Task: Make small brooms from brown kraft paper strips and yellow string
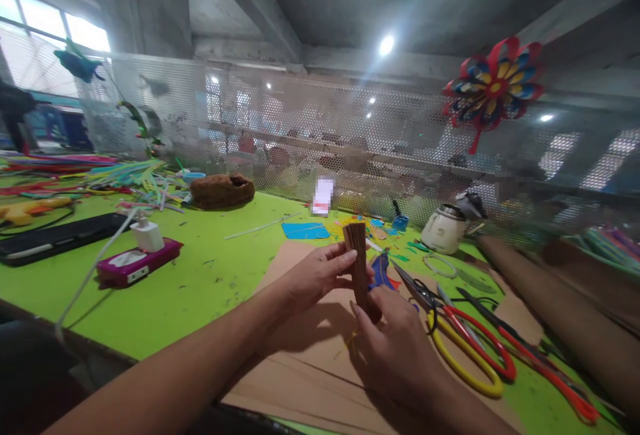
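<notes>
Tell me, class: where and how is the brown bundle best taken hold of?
Probably pinch the upper part of the brown bundle between thumb and fingers, coming from the left: it is long, narrow and nearly upright, and the right hand covers its lower end.

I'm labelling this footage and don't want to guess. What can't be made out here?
All in the head view:
Brown bundle: lower end mostly covered by the right hand.
Left hand: fingers partly hidden behind the bundle.
Pale panel: pixelated, so any print is unreadable.
Black object: cut off by the picture's left edge.
Whatever lies beyond the mesh screen: blurred and veiled by the mesh.
</notes>
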Motion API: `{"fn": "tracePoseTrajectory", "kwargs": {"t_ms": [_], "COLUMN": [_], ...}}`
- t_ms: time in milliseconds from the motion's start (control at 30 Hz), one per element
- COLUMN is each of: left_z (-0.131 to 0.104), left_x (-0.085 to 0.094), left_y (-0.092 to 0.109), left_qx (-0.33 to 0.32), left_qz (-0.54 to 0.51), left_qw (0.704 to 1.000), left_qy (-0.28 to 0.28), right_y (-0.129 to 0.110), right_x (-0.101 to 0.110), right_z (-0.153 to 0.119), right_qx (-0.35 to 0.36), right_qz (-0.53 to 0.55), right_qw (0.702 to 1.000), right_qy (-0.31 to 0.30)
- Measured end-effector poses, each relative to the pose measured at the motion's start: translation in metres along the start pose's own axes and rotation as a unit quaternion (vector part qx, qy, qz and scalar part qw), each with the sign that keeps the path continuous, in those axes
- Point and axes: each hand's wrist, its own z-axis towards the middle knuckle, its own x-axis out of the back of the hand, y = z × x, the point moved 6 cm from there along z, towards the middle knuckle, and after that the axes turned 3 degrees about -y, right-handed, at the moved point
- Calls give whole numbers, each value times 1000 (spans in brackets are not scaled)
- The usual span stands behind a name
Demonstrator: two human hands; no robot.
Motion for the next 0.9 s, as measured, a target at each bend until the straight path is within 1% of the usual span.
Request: {"fn": "tracePoseTrajectory", "kwargs": {"t_ms": [133,267,367,467,567,700,733,833,900], "left_z": [-1,-4,-5,-3,1,5,6,8,8], "left_x": [-3,-6,-6,-4,4,19,22,24,24], "left_y": [3,4,3,-2,-7,-9,-8,-3,-1], "left_qx": [-8,-20,-24,-13,-6,10,14,9,4], "left_qz": [28,47,65,70,25,-72,-95,-135,-150], "left_qw": [1000,999,997,997,999,995,993,988,986], "left_qy": [-5,-16,-12,2,30,72,73,68,70], "right_y": [2,1,0,2,5,-1,1,16,27], "right_x": [1,1,0,-2,-2,2,6,19,21], "right_z": [1,1,0,-1,-4,-8,-7,0,7], "right_qx": [3,10,16,23,27,130,137,78,11], "right_qz": [-28,-31,-46,-64,-67,-65,-44,28,94], "right_qw": [999,999,998,997,997,989,989,996,995], "right_qy": [26,27,25,36,40,-17,-18,23,38]}}
